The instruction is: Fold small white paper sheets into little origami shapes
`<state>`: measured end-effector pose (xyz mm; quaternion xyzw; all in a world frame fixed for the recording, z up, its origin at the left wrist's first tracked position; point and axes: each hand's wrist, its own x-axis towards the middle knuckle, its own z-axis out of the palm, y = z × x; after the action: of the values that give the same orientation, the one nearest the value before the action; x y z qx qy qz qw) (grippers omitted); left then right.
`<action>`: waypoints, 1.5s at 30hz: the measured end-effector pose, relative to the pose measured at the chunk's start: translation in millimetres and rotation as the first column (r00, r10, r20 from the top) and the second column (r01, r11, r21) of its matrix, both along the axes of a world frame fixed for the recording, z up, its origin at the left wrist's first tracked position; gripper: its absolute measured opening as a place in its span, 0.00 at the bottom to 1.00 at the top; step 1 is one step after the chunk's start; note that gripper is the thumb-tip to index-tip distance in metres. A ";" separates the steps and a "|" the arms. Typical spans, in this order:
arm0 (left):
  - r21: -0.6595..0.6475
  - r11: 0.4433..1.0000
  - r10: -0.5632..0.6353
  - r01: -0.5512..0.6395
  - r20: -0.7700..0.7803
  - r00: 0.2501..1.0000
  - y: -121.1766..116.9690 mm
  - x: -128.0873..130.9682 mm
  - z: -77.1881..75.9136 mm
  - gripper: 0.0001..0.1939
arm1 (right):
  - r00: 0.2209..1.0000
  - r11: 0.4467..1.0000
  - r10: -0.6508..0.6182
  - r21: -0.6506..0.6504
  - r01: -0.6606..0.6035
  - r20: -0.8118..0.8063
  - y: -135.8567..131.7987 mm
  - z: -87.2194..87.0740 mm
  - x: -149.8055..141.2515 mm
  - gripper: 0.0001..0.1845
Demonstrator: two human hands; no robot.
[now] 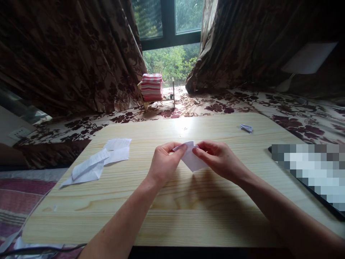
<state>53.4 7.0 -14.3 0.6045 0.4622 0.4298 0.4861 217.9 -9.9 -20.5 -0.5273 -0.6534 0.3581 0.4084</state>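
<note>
The person holds a small white paper (193,162) at the centre of the frame, above the pale wooden table (113,205). The left hand (165,158) pinches its left upper edge, thumb on the near face and fingers curled behind. The right hand (219,154) pinches it on the upper right, the thumb near the top edge; the fingertips behind are partly hidden. A pointed corner hangs downward between the hands.

Overlapping sheets (88,166) lie at the left of the frame, and a small folded piece (246,128) lies at the upper right of the table. Beyond, at upper centre, a pink-and-white stack (151,88) sits below the window (172,39), between dark floral curtains (81,54).
</note>
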 end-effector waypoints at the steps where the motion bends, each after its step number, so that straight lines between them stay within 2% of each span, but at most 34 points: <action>1: -0.026 1.000 0.004 -0.003 0.050 0.999 0.6 -0.3 -1.7 0.12 | 1.000 1.000 0.008 -0.013 -0.008 -0.018 -0.3 0.4 -0.9 0.13; 6: -0.113 0.993 0.051 -0.031 0.176 0.983 2.8 -0.9 -5.9 0.10 | 0.989 0.996 0.033 -0.076 -0.044 -0.144 -1.4 0.2 -4.1 0.12; 12: -0.121 0.992 0.065 -0.038 0.231 0.971 2.5 1.5 -3.6 0.10 | 0.973 0.993 0.041 -0.098 -0.065 -0.229 -1.8 -3.0 -5.0 0.12; 24: -0.114 0.994 0.021 0.000 0.184 0.983 -1.0 6.2 -1.4 0.06 | 0.912 0.983 -0.012 -0.170 -0.064 -0.411 -0.7 -2.9 -10.6 0.10; 29: -0.139 0.990 -0.015 0.035 0.144 0.989 -1.3 7.2 -1.4 0.07 | 0.923 0.993 -0.059 -0.121 0.014 -0.380 -1.2 -2.2 -10.6 0.09; 35: -0.154 0.988 -0.002 0.025 0.146 0.989 0.5 7.2 -3.7 0.06 | 0.954 0.995 -0.084 -0.071 0.066 -0.287 -2.4 -1.0 -8.4 0.07; 41: -0.135 0.991 0.000 0.017 0.119 0.993 -1.1 8.4 -3.9 0.07 | 0.961 0.994 -0.084 -0.094 0.061 -0.264 -0.9 1.4 -8.9 0.10; 45: -0.191 0.982 0.025 0.002 0.141 0.990 -2.6 8.8 -3.9 0.08 | 0.982 0.998 -0.068 -0.024 0.065 -0.175 -1.6 1.9 -7.8 0.07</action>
<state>62.2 4.5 -18.2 0.5201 0.4689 0.4283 0.5711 210.1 -11.5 -18.6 -0.5188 -0.5938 0.3953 0.4712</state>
